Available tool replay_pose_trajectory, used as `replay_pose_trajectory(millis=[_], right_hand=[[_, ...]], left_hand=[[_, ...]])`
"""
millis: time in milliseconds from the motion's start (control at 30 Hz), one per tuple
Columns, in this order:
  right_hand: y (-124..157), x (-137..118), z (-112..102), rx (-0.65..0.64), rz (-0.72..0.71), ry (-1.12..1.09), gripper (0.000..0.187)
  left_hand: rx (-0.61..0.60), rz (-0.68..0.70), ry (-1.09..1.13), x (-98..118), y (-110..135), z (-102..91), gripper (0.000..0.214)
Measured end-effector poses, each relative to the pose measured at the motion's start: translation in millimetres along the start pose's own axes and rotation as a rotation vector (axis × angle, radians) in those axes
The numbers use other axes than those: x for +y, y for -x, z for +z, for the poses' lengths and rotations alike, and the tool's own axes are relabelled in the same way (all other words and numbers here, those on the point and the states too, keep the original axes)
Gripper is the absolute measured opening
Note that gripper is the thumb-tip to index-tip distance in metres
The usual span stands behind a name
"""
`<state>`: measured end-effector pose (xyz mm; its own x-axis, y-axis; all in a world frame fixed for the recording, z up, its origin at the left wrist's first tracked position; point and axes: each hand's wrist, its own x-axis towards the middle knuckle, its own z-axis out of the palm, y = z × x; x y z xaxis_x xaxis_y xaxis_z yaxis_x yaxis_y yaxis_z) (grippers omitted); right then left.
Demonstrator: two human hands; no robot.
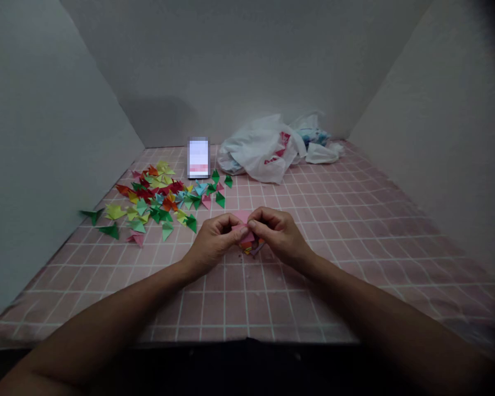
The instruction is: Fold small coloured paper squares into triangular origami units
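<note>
Between my two hands is a piece of pink folding paper (pixel 242 216), partly creased and partly hidden by my fingers. My left hand (pixel 221 234) pinches its left side with thumb and forefinger. On the other side, my right hand (pixel 275 231) is closed on the same paper, thumb and fingertips pressed together near its middle. Just beneath the hands lies a small stack of coloured paper (pixel 247 250), orange, yellow and purplish at its edges. Off to the left spreads a pile of folded paper cranes (pixel 160 195) in red, yellow, green, blue and pink.
A phone (pixel 198 158) with a lit, blurred screen stands upright behind the cranes. Crumpled white plastic bags (pixel 264 148) lie at the back. A pink checked cloth (pixel 355 231) covers the table, with pale walls on the left, right and back.
</note>
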<state>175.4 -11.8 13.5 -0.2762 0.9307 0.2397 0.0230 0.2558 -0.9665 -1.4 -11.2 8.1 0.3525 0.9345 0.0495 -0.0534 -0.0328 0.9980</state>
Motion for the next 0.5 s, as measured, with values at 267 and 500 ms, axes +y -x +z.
replay_pose_trajectory(millis=[267, 500], right_hand=[[-2.0, 1.0, -2.4, -0.087, 0.040, -0.016, 0.023], [-0.5, 1.6, -2.2, 0.148, -0.041, 0.094, 0.021]], left_hand=[[-0.016, 0.048, -0.147, -0.2, -4.0, -4.5, 0.023], [-0.028, -0.042, -0.071, 5.4, -5.4, -2.2, 0.027]])
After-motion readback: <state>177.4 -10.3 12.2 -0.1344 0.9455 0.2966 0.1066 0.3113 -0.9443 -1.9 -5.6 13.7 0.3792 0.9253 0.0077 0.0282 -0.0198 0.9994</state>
